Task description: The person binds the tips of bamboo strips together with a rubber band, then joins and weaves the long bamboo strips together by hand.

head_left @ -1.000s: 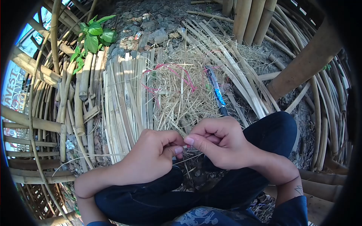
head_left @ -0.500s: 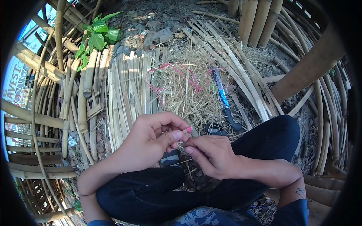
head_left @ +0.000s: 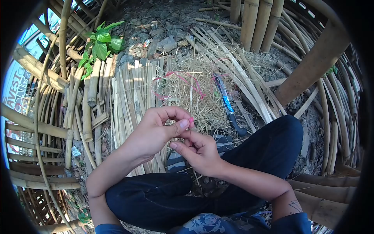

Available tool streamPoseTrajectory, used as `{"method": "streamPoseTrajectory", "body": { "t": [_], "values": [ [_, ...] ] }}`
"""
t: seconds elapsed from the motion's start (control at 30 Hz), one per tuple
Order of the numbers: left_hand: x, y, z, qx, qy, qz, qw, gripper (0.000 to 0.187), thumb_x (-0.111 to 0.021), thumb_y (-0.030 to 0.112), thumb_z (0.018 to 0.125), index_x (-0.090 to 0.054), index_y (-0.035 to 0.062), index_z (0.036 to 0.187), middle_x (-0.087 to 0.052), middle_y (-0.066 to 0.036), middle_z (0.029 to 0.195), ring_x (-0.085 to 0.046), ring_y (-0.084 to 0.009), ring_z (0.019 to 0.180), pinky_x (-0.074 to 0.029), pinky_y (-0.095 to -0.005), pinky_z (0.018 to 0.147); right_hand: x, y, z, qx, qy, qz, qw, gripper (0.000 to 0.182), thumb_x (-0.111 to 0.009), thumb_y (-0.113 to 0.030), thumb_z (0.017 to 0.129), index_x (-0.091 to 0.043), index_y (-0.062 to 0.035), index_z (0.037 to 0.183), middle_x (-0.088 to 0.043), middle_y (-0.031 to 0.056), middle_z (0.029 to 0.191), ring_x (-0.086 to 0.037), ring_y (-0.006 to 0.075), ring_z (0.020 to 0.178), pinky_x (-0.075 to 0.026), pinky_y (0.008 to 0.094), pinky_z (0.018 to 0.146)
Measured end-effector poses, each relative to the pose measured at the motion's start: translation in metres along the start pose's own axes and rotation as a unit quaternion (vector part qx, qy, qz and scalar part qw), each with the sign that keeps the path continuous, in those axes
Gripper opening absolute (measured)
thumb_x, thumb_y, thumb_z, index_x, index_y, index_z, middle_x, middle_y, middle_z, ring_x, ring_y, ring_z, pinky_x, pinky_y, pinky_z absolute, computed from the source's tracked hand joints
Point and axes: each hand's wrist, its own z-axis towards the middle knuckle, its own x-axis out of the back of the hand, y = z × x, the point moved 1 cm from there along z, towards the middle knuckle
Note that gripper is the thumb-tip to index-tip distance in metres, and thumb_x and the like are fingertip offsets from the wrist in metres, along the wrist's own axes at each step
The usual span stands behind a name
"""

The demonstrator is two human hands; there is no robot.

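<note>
My left hand pinches a small bright pink piece between thumb and index finger, above the straw. It resembles the pink string on the ground, but most of it is hidden by the fingers. Just below, my right hand has its fingers curled together close to the left thumb. What they hold, if anything, is too small to make out. Thin pink string lies loosely tangled over the straw in front of me. A long tool with blue lettering and a black handle rests right of the string.
Split bamboo strips lie to the left, and longer strips slant at the right. A bamboo post leans at the right. Bamboo railings stand at the left near a green plant. My crossed legs are below.
My right hand has moved left and turned, now beneath the left fingertips. The left hand has risen slightly with the pink piece still pinched. The view has shifted a little.
</note>
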Motion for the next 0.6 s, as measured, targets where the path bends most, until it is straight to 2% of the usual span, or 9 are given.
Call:
{"method": "streamPoseTrajectory", "body": {
  "t": [0.23, 0.3, 0.37, 0.43, 0.47, 0.6],
  "values": [
    [0.005, -0.002, -0.003, 0.012, -0.031, 0.041, 0.999, 0.014, -0.061, 0.013, 0.092, -0.063, -0.0007, 0.096, -0.058, -0.006, 0.1, -0.056, -0.012, 0.092, -0.049, -0.0264, 0.082, -0.011, 0.005, -0.003, -0.02, 0.036, 0.05, 0.998, 0.01, -0.065, -0.01, 0.09, -0.064, 0.0001, 0.091, -0.043, -0.0092, 0.058, -0.032, -0.0012, 0.052, -0.025, 0.0192, 0.045],
    [0.011, -0.002, -0.003, -0.058, -0.01, 0.208, 0.976, 0.017, -0.059, 0.014, 0.094, -0.061, -0.0003, 0.102, -0.058, -0.004, 0.101, -0.056, -0.0117, 0.093, -0.049, -0.0275, 0.081, -0.002, 0.006, 0.003, -0.001, 0.043, 0.048, 0.998, 0.009, -0.064, -0.009, 0.091, -0.062, -0.0007, 0.087, -0.044, -0.0094, 0.059, -0.033, -0.0017, 0.052, -0.024, 0.0189, 0.045],
    [0.026, -0.009, -0.011, -0.032, -0.024, 0.255, 0.966, 0.021, -0.062, 0.016, 0.092, -0.059, 0.0003, 0.105, -0.061, -0.005, 0.099, -0.058, -0.0131, 0.092, -0.049, -0.0295, 0.077, 0.007, 0.007, 0.005, 0.011, 0.079, 0.069, 0.994, 0.009, -0.063, -0.008, 0.091, -0.062, -0.0005, 0.087, -0.045, -0.0093, 0.059, -0.033, -0.0019, 0.052, -0.024, 0.0188, 0.045],
    [0.031, -0.01, -0.018, -0.071, -0.118, 0.414, 0.9, 0.02, -0.062, 0.014, 0.09, -0.058, -0.0015, 0.102, -0.065, -0.013, 0.085, -0.064, -0.022, 0.08, -0.05, -0.034, 0.073, 0.016, 0.002, 0.007, -0.004, 0.102, 0.075, 0.992, 0.01, -0.063, -0.009, 0.092, -0.062, -0.0004, 0.087, -0.044, -0.0094, 0.059, -0.033, -0.0021, 0.051, -0.024, 0.0186, 0.045],
    [0.03, -0.01, -0.019, -0.052, -0.106, 0.419, 0.9, 0.019, -0.064, 0.013, 0.086, -0.06, -0.0019, 0.098, -0.066, -0.016, 0.082, -0.066, -0.0263, 0.078, -0.051, -0.0355, 0.071, 0.021, 0.001, 0.008, -0.009, 0.102, 0.067, 0.992, 0.01, -0.063, -0.009, 0.092, -0.062, 0.0001, 0.087, -0.045, -0.0092, 0.059, -0.033, -0.002, 0.051, -0.024, 0.0186, 0.044],
    [0.023, -0.01, -0.021, -0.089, -0.072, 0.447, 0.887, 0.015, -0.065, 0.011, 0.085, -0.063, -0.002, 0.093, -0.065, -0.016, 0.078, -0.065, -0.0275, 0.07, -0.05, -0.0348, 0.066, 0.027, -0.007, 0.012, -0.041, 0.103, 0.083, 0.99, 0.013, -0.064, -0.011, 0.092, -0.063, 0.0016, 0.089, -0.049, -0.0075, 0.059, -0.038, -0.0018, 0.05, -0.027, 0.0186, 0.043]
  ]
}}
